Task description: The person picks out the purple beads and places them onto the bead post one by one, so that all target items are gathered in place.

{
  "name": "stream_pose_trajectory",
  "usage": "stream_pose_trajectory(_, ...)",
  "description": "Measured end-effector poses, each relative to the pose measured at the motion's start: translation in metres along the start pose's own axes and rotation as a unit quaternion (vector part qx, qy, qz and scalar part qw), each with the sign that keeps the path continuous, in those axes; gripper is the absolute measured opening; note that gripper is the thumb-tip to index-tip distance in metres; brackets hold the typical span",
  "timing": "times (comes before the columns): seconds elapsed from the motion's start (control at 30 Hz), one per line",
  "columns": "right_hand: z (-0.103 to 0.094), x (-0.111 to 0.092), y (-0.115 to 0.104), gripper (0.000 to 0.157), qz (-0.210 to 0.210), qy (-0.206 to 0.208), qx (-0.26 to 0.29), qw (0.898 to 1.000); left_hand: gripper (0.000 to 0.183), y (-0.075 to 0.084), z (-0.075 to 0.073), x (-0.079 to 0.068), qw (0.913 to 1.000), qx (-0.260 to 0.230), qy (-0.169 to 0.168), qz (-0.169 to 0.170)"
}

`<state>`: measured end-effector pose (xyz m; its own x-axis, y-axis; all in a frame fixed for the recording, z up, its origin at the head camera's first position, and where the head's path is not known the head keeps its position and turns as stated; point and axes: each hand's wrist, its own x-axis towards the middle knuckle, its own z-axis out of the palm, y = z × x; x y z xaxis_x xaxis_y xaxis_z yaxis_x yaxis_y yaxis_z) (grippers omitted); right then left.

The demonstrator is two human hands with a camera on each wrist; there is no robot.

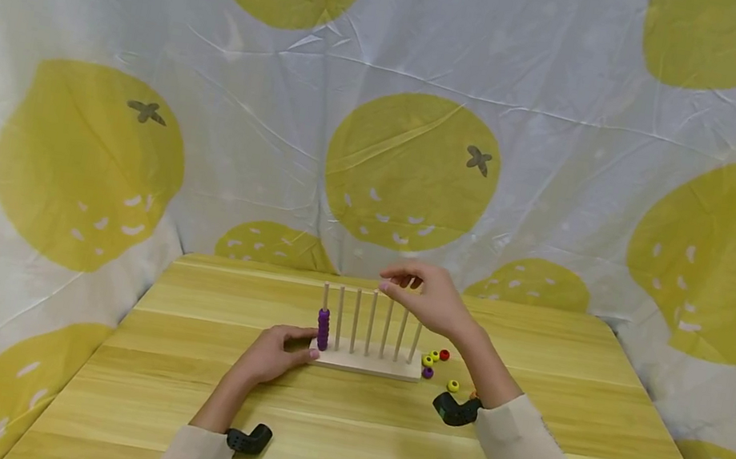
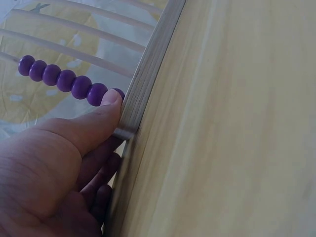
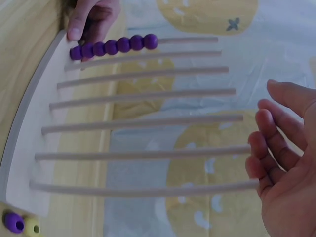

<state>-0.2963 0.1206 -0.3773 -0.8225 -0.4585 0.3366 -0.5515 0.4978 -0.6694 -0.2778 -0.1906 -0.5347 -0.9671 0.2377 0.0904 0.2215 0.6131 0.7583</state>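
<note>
A pale wooden peg stand [image 1: 363,364] stands upright on the table with a row of several thin pegs. Its leftmost peg carries a stack of purple beads [image 1: 323,329]; the top of that peg is bare. My left hand [image 1: 274,356] grips the left end of the base, its thumb [image 2: 111,98] at the lowest purple bead and the fingers on the far side. Over the peg tops hovers my right hand [image 1: 430,297], fingers loosely bent. Nothing shows between its thumb [image 3: 289,96] and fingers in the right wrist view.
Loose beads lie right of the stand: a red bead [image 1: 444,354], a purple bead [image 1: 428,373], and a yellow bead [image 1: 453,386] among several. An orange one is partly hidden by the right wrist. A lemon-print cloth [image 1: 411,188] hangs behind the wooden table [image 1: 333,435].
</note>
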Motion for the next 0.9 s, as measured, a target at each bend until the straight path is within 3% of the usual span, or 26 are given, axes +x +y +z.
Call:
stream_pose_trajectory(0.27,-0.018,-0.019,0.016,0.024,0.012,0.025,0.016,0.999,0.049,0.000,-0.001,0.000,0.9998,-0.011,-0.003,-0.017)
stream_pose_trajectory(0.53,-0.036,-0.044,0.039,0.024,0.034,0.049,-0.001,0.998,0.044,0.001,0.000,-0.001,0.9997,-0.018,0.000,-0.015)
stream_pose_trajectory(0.9,-0.038,-0.077,0.080,0.027,0.083,0.049,-0.010,0.995,0.046,0.001,0.000,0.000,0.9996,-0.015,0.003,-0.023)
